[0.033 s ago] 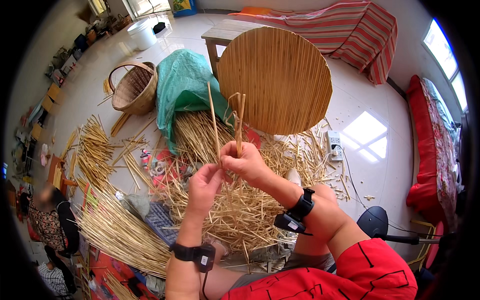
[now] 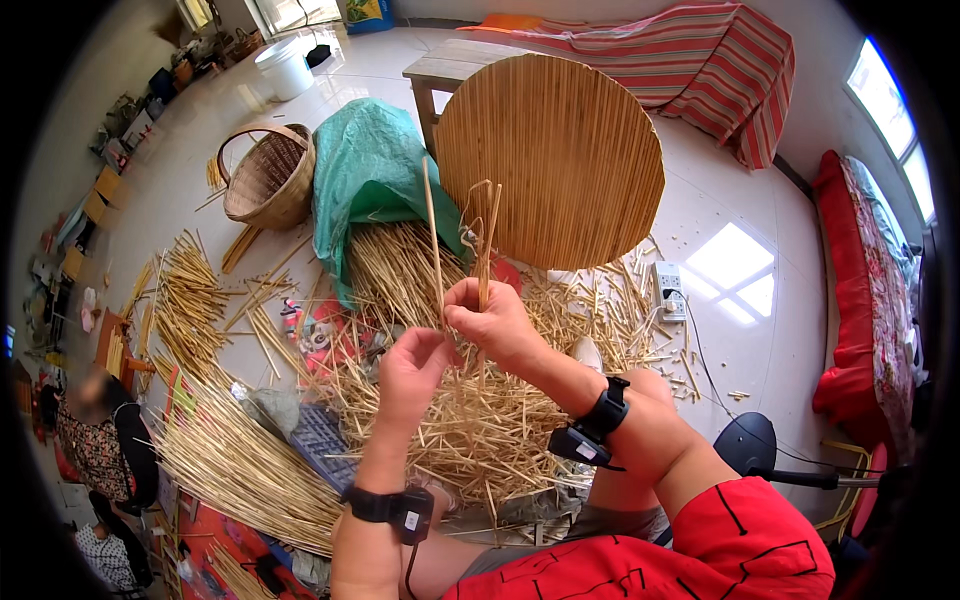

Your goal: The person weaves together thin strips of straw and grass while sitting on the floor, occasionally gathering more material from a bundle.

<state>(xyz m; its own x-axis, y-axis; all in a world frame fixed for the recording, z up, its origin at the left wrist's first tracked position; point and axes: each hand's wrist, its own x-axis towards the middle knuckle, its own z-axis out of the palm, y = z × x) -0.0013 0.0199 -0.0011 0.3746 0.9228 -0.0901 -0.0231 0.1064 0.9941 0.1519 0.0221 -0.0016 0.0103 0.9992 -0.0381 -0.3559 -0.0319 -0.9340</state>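
Note:
My right hand [image 2: 488, 318] is closed round a few upright straw stalks [image 2: 490, 235], with a thin curled strand looping at their upper part. Just left of these rises a single pale stalk [image 2: 432, 230], its lower end at the fingertips of both hands. My left hand [image 2: 410, 370] pinches thumb and forefinger together there, right beside my right thumb; the exact grip point is hidden by the fingers. Below both hands spreads a heap of short cut straw [image 2: 470, 430]. A green woven sack [image 2: 365, 160] full of straw stalks lies just beyond them.
A large round panel of straw [image 2: 550, 160] leans against a wooden bench [image 2: 455, 62]. To the left are a wicker basket [image 2: 268, 190], bundles of long stalks [image 2: 240, 450] and a seated person [image 2: 100, 430]. A power strip [image 2: 668, 290] with a cord lies right.
The stalks have shifted slightly to the right at their tops, and the single stalk has risen a little. My left hand has moved a touch to the right.

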